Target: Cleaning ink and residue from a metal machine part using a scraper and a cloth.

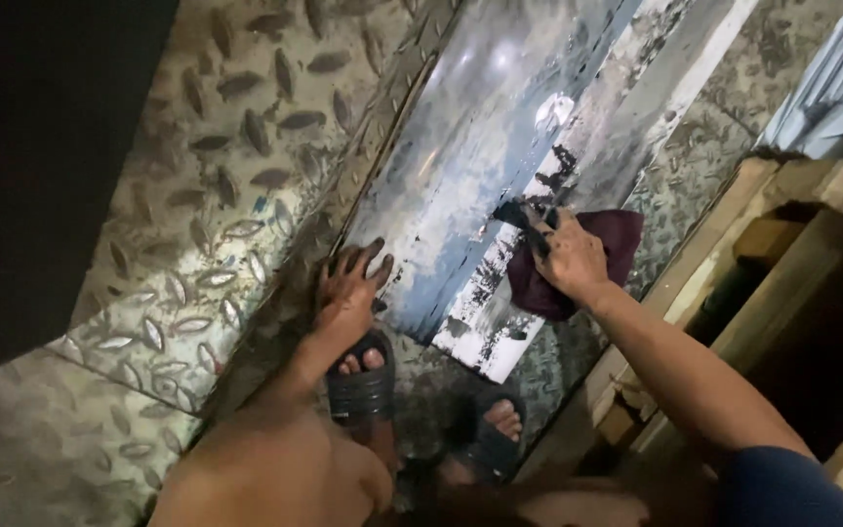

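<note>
Dark maroon cloth [587, 256] sits bunched under the right hand [570, 259], whose fingers close on it and press it onto a shiny metal sheet [470, 146] streaked with black grime, apparently to rub the dirt away. The left hand [351, 283] lies flat and spread on the sheet's near edge, seemingly steadying it. The sheet lies on a studded steel floor [217, 176], with sandalled feet [363, 376] just below and wooden planks [782, 254] alongside.

A metal sheet [461, 146] lies on what looks like checker-plate floor [217, 146].
</note>
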